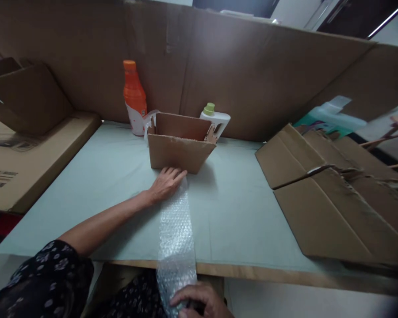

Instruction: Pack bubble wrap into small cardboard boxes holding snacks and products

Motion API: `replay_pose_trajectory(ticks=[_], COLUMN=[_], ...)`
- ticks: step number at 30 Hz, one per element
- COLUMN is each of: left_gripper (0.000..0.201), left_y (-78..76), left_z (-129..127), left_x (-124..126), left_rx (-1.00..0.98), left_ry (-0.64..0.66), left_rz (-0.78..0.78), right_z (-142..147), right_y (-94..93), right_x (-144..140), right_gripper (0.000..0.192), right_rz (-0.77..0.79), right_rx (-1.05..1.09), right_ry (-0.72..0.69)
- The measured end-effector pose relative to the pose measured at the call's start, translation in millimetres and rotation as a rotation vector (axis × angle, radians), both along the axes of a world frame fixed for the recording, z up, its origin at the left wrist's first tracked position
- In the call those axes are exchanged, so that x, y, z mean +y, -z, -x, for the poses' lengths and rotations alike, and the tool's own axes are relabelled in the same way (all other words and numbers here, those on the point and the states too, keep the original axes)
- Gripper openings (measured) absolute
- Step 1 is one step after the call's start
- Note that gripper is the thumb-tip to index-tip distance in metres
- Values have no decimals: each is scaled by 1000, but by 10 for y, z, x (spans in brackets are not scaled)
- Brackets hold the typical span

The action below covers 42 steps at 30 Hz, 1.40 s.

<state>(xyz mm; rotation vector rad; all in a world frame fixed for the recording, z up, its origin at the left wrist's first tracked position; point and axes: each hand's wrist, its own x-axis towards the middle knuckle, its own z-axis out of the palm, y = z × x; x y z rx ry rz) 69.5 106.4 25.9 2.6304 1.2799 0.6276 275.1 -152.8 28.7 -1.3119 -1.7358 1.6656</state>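
A long strip of bubble wrap (pixel 176 225) runs from the small open cardboard box (pixel 181 154) toward me and hangs over the table's front edge. My left hand (pixel 166 183) lies flat with fingers stretched out on the strip's far end, right at the foot of the box. Below the table edge my right hand (pixel 204 300) is closed on the near part of the strip, with thumb and fingers bent around it. The inside of the box is mostly hidden by its front wall.
Behind the box stand an orange-capped bottle (pixel 135 99) and a white jug (pixel 217 118) with a green cap. Large cardboard boxes flank the table, a flat one (pixel 49 159) left and an open one (pixel 325 212) right. A teal container (pixel 328 115) shows behind the right box. Tall cardboard (pixel 239 75) walls the back.
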Motion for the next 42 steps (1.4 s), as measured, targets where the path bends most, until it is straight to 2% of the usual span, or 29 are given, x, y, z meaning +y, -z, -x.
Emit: replay_pose_trajectory(ticks=[2,4,7,9,11,14,15,17,19,21,24,26,27,29,31,33,35,37,40,42], left_gripper=[61,71,82,88,88,69,66,67,73,75,73,73,72,59,43,39,39,39,39,39], left_y=[-32,-83,-148,-127,-26,210,280,373,397,369,274,201,171,137,146,191,245,282,276,240], left_z=[86,329,703,776,676,390,310,218,208,239,293,320,329,339,332,309,278,252,243,263], left_x=[-268,-661,-1274,-1554,-1675,-1622,-1575,-1483,-1426,-1420,-1506,-1604,-1650,-1710,-1704,-1638,-1551,-1492,-1499,-1549], left_rx=[-53,-169,-374,-443,-453,-383,-354,-298,-255,-226,-248,-282,-286,-278,-277,-275,-237,-179,-175,-200], left_ry=[16,80,226,207,80,-200,-265,-314,-314,-328,-345,-269,-190,-28,26,-38,-127,-198,-235,-172], left_rz=[-19,61,521,698,673,437,369,305,315,318,191,105,98,139,183,181,144,97,-3,-58], right_z=[58,61,61,108,173,203,183,117,60,48,92,118,123,121,116,118,128,141,160,165], right_y=[-68,-159,-217,-164,-68,42,55,50,39,56,127,156,155,129,91,67,64,74,97,107], right_x=[35,118,337,534,723,870,869,814,741,706,754,813,841,884,912,920,907,881,871,904], right_gripper=[29,35,49,59,72,88,87,72,54,45,34,28,26,22,18,17,20,23,24,24], right_rz=[-16,-5,79,116,97,-8,-79,-278,-515,-704,-875,-935,-942,-893,-798,-761,-843,-966,-1047,-1044], right_rx=[116,176,286,384,431,378,303,78,-168,-371,-547,-547,-517,-443,-396,-405,-437,-464,-497,-514], right_ry=[7,34,91,156,235,293,326,377,334,193,49,32,32,29,51,137,257,304,154,61])
